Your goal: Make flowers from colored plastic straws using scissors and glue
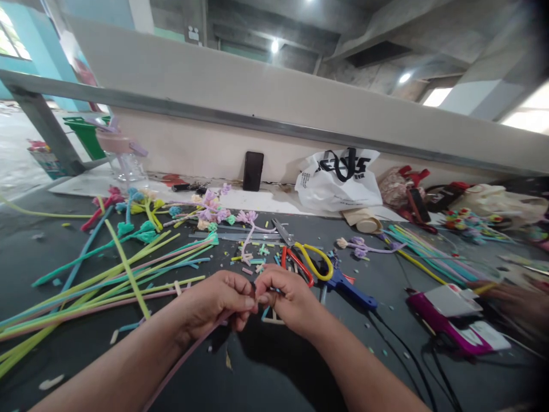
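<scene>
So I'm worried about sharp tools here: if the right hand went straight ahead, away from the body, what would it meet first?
Probably the scissors with red and yellow handles, lying just beyond the right hand; depth is hard to judge.

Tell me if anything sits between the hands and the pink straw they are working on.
Nothing visible does. The left hand and right hand both already pinch the end of the pink straw, fingertips meeting above the dark table. The scissors lie beyond the hands.
</scene>
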Motion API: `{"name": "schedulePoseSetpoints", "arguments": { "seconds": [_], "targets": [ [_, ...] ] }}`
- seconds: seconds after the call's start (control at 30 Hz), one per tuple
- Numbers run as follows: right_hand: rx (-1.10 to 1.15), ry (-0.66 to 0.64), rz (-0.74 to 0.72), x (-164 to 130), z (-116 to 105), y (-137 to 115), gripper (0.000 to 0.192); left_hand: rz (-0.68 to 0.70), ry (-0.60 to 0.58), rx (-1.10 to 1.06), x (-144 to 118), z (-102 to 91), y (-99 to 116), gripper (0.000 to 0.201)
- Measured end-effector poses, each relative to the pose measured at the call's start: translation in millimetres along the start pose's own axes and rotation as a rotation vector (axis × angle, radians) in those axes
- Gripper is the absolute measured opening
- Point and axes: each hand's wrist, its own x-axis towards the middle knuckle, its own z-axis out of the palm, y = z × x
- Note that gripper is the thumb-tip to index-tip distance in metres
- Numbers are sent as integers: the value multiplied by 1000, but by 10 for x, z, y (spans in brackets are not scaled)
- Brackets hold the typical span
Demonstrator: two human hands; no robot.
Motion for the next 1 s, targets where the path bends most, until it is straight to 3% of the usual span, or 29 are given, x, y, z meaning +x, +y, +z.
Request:
{"name": "schedulePoseSetpoints", "arguments": {
  "seconds": [0.17, 0.27, 0.5, 0.7, 0.87, 1.0],
  "targets": [
    [36, 1, 229, 21, 89, 51, 17, -29, 153, 104, 10, 59, 25, 13],
    [70, -24, 279, 53, 83, 61, 16, -28, 230, 214, 7, 90, 64, 17],
    [-208, 24, 39, 46, -26, 17, 15, 21, 209, 336, 39, 86, 50, 27],
    [-242, -20, -13, 9, -44, 49, 14, 31, 225, 366, 2, 156, 53, 30],
    [61, 126, 193, 37, -134, 48, 10, 15, 262, 436, -90, 223, 202, 36],
    [174, 199, 264, 55, -239, 96, 10, 65, 385, 613, -138, 190, 243, 29]
  ]
}}
